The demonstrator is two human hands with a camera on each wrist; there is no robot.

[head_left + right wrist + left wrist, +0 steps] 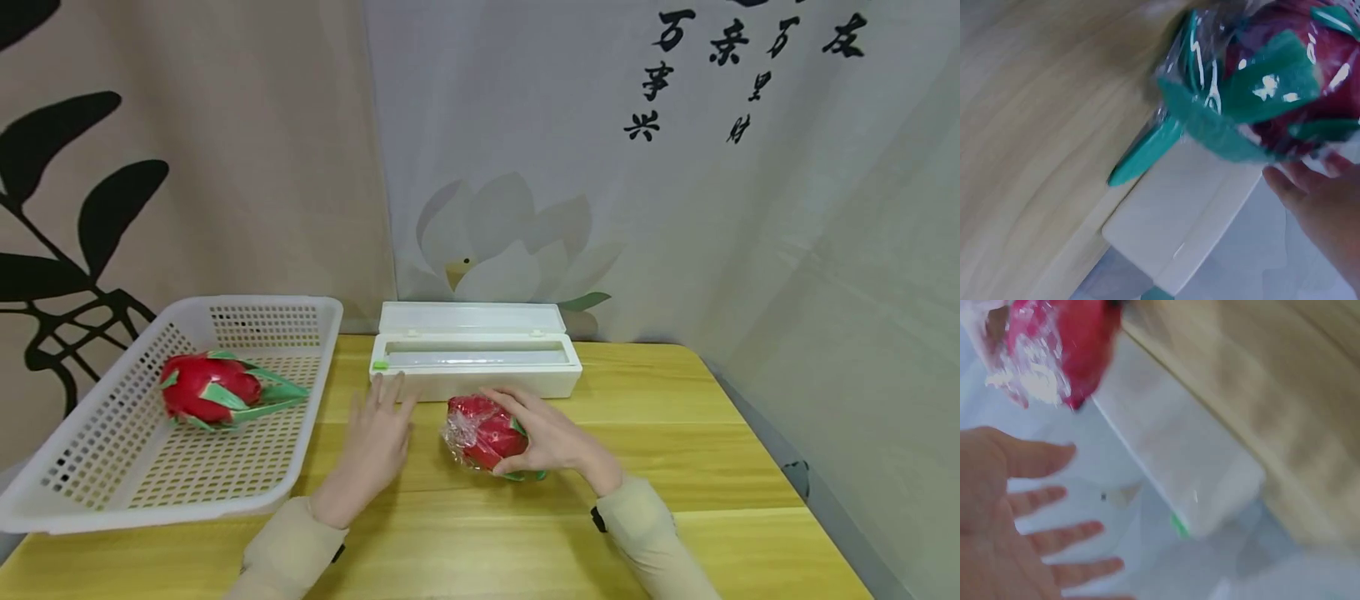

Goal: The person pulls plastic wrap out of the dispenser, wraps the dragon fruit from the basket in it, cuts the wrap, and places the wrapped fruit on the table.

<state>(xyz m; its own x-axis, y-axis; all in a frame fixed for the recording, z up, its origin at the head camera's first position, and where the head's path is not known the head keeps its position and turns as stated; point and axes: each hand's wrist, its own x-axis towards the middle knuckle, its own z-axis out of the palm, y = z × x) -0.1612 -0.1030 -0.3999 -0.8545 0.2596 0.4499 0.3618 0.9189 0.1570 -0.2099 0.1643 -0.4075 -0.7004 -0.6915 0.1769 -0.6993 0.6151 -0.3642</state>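
Note:
My right hand (pixel 553 435) grips a red dragon fruit (pixel 489 433) with green leaf tips, thumb on the near side and fingers over the far side. Clear plastic film (pixel 1038 369) wraps the fruit and bunches into shiny wrinkles on its left end. In the right wrist view the film also covers the green leaves (pixel 1272 81), and one leaf tip sticks out past it. To the left of the fruit, apart from it, my left hand (pixel 375 450) holds nothing, its fingers spread. Its fingertips overlap the left front of a white cling film dispenser (pixel 480 385) in the head view.
The dispenser's lid (pixel 472 318) stands raised, with a film roll (pixel 480 357) inside and a green tab at its left. A white perforated basket (pixel 303 467) on the left holds another dragon fruit (pixel 213 387). Behind the wooden table (pixel 675 467) hangs a printed curtain.

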